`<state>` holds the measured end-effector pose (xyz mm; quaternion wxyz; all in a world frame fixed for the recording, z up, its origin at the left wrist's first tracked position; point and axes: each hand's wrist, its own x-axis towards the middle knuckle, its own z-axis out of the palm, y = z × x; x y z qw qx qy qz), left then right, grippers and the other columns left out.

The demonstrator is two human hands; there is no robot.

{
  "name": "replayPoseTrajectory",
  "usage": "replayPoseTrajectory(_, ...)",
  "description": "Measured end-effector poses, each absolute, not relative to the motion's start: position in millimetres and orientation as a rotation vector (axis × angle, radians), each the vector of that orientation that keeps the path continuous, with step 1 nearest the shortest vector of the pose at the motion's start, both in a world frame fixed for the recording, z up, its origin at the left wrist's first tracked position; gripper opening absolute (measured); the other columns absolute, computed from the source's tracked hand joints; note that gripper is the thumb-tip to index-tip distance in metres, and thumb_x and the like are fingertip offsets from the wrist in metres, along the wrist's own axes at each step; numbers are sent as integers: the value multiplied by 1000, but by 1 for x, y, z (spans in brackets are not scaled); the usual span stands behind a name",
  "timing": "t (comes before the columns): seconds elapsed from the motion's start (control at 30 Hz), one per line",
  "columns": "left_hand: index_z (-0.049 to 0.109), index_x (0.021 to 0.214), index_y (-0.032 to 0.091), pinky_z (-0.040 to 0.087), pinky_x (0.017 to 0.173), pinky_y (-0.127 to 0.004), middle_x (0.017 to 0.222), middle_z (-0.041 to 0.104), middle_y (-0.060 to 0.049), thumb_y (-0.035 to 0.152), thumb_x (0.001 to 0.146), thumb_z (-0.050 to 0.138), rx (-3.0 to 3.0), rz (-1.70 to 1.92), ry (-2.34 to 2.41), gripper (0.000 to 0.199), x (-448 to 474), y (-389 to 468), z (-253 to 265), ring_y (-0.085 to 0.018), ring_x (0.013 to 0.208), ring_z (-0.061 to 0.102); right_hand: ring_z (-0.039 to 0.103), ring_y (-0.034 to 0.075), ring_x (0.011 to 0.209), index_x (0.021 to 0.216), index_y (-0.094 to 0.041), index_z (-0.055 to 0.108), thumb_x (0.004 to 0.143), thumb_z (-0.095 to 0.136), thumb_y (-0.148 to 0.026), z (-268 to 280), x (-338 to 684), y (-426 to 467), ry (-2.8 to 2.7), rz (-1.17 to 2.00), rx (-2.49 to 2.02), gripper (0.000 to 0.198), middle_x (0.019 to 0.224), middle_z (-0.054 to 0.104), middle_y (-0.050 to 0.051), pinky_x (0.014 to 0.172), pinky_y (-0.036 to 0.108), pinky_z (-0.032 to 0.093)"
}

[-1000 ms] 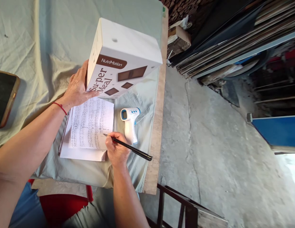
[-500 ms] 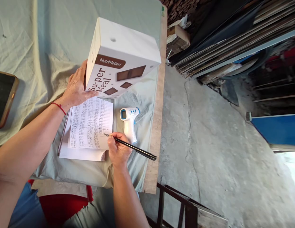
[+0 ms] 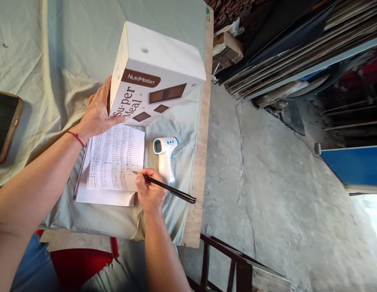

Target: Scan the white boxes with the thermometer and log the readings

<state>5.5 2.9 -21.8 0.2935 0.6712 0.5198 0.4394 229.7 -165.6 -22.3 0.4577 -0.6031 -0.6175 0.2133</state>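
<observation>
My left hand (image 3: 100,107) grips the lower left end of a white NutriMotion box (image 3: 164,73), its thumb on the printed front and its other fingers partly hidden behind. The box stands at the top edge of a notebook (image 3: 115,160) whose page is full of handwriting. Closed around a black pen (image 3: 173,190), my right hand (image 3: 152,190) rests by the notebook's right edge, and the pen's tip points at the written page. Just above that hand lies a white and blue infrared thermometer (image 3: 166,156).
A phone (image 3: 4,125) lies at the far left on the wrinkled tablecloth (image 3: 76,36). The table's bare wooden edge (image 3: 200,162) runs down the right side. Below are a red chair (image 3: 79,263) and a dark metal frame (image 3: 234,259) on the concrete floor.
The pen's back end has swung slightly left, and my right hand has shifted a little left with it. My left hand and the box stay in place.
</observation>
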Motion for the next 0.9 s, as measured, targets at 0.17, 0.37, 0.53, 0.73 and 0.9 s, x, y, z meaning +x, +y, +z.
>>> replayPoseTrajectory(0.17,40,143,36,34,115,-70,140,58,-6,56,67,88,1885,1217,1362,92,4,2,-21,-41,136,48,64,15,65,89,-22,63,94,56,-27,-21,235,-166,-1538,334,-1402,10,75,67,-1,62,28,54)
replayPoseTrajectory(0.37,40,146,30,38,115,-64,141,59,-9,54,74,84,1874,1292,1330,88,2,-4,-15,-41,134,53,67,21,89,119,-21,63,101,47,-22,-19,236,-153,-1725,36,-1396,24,95,71,6,82,39,57)
replayPoseTrajectory(0.53,41,146,26,46,110,-58,133,65,-11,65,81,75,1834,1344,1291,83,4,-8,-7,-38,127,60,66,22,85,124,-18,64,100,46,-19,-27,227,-146,-1768,-35,-1478,30,93,72,9,79,39,56)
replayPoseTrajectory(0.73,43,144,25,49,107,-57,131,67,-10,67,83,71,1797,1307,1320,79,6,-13,4,-36,122,63,65,20,75,131,-19,62,99,54,-24,-26,227,-146,-1753,-20,-1438,33,81,71,4,80,38,55)
replayPoseTrajectory(0.9,43,145,25,49,108,-56,134,66,-10,62,85,68,1765,1225,1410,75,4,-18,13,-35,123,62,62,34,108,128,-16,65,88,68,-47,-30,257,-137,-1546,-76,-1725,52,122,68,21,93,55,50)
